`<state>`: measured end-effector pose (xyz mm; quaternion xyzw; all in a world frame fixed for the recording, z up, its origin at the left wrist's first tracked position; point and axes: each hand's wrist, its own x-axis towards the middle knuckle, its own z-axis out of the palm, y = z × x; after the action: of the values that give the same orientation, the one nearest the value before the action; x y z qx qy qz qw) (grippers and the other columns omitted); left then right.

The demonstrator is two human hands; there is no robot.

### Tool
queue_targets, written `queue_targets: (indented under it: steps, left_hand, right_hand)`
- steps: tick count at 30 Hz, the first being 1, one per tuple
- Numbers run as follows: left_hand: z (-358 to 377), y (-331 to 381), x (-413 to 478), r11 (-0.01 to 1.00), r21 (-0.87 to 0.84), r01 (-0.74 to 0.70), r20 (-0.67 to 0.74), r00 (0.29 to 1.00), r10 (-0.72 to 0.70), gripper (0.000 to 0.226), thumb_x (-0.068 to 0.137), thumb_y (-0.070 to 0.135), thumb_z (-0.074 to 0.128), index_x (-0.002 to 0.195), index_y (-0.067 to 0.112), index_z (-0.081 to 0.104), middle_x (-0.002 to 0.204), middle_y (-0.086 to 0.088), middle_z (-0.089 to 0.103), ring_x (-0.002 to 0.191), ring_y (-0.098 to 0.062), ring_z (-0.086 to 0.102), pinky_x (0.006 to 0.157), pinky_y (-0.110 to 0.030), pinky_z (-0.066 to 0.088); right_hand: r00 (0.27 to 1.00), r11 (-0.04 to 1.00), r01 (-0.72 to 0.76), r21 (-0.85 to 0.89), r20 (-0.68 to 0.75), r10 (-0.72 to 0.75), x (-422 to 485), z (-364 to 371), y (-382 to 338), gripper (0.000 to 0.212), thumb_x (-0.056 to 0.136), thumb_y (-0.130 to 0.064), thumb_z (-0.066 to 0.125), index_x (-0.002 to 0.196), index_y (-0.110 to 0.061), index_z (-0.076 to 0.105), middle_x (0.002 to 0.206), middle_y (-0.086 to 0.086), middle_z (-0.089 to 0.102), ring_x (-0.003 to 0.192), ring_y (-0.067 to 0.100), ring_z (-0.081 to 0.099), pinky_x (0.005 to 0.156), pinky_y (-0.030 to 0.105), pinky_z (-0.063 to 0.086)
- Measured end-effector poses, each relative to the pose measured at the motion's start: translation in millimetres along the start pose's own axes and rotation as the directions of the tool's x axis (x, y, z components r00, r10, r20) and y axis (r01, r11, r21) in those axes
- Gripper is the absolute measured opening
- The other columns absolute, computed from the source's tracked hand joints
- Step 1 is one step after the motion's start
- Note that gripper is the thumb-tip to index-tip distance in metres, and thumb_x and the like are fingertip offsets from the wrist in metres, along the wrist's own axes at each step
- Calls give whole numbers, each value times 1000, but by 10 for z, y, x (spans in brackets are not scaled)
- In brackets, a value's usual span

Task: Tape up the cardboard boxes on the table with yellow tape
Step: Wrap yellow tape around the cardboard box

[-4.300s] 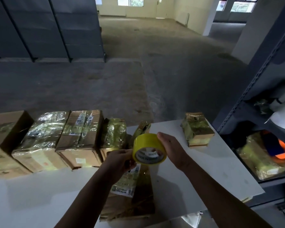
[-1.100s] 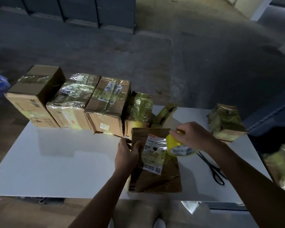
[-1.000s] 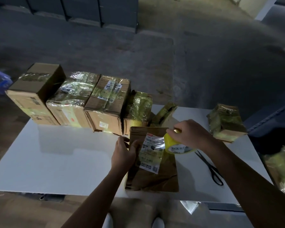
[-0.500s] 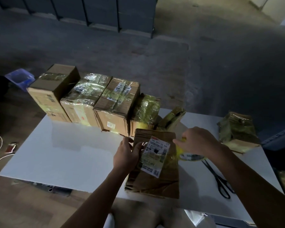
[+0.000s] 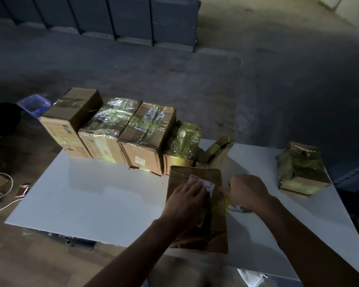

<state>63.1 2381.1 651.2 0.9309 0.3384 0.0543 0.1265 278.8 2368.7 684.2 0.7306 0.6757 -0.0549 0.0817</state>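
Evidently the right hand (image 5: 247,192), seemingly curled round the tape roll (image 5: 235,207), sits just right of the lengthwise box (image 5: 217,228); the left hand (image 5: 186,201) lies flat on top.

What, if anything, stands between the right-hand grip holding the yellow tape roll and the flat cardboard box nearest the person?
Nothing visible. The right-hand grip holds the yellow tape roll at the right edge of the flat cardboard box, no gap showing. The left-hand grip presses on the box's top, left of the roll.
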Motion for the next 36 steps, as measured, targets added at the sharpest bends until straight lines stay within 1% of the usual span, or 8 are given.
queue_targets:
  steps: [4,8,12,15,19,25,31,36]
  left_hand:
    - [145,65,-8,994,106,3,144,989,-18,77,91,62,-2,153,16,-1,160,-7,-9,142,-20,-21,115,-38,-17]
    - [-44,60,50,985,172,20,287,955,-70,74,99,58,17,153,13,-5,160,-11,-11,146,-26,-17,118,-45,-11]
    - [-99,587,164,954,244,171,343,906,-250,82,98,50,37,150,-2,2,156,-30,0,145,-46,-2,113,-64,3]
    - [-29,979,226,927,184,328,378,847,-375,100,91,62,39,148,-3,-11,152,-35,-14,140,-53,-14,109,-68,-4]
    - [41,1032,191,901,180,395,318,843,-433,102,89,44,56,148,2,-16,151,-33,-22,137,-52,-24,104,-69,-15]
    - [27,710,-26,921,-19,388,150,912,-381,83,91,29,48,151,8,-6,160,-18,-10,143,-40,-22,104,-63,-22]
    - [-232,249,-232,881,-277,384,51,921,-385,82,93,30,49,154,15,-5,162,-7,-8,147,-29,-17,114,-55,-11]
    - [-393,-112,-468,804,-523,283,-53,931,-362,78,92,26,51,154,27,5,152,16,-8,148,-19,-10,116,-49,-9]
  right_hand:
    - [1000,999,-23,33,-2,23,-27,36,-18,50,91,-62,41,70,-18,52,62,-2,44,60,17,44,52,28,27]
    - [999,999,-27,35,-28,28,-9,61,-74,53,92,-60,41,86,-12,65,79,5,63,64,18,45,54,28,27]
    - [1000,997,-26,76,-2,27,-19,70,-35,50,91,-62,38,78,-18,59,68,-1,51,63,16,47,51,27,27]
    - [1000,995,-29,91,-10,30,-54,85,12,48,91,-61,39,68,-21,50,61,-5,45,61,15,47,49,26,26]
    - [999,984,-37,175,4,37,-65,84,5,48,91,-59,42,60,-22,41,60,-5,43,61,15,46,53,27,29]
    - [998,953,23,301,-59,-6,7,-28,-157,49,88,-58,48,58,-20,43,58,-3,46,54,10,42,50,26,28]
    - [997,668,55,743,-72,-2,106,-287,-175,44,82,-61,57,62,-23,60,57,-6,57,55,2,55,53,23,38]
    - [997,452,57,890,-75,21,90,-298,-484,26,76,-63,52,69,-44,69,65,-21,64,65,-9,58,55,8,40]
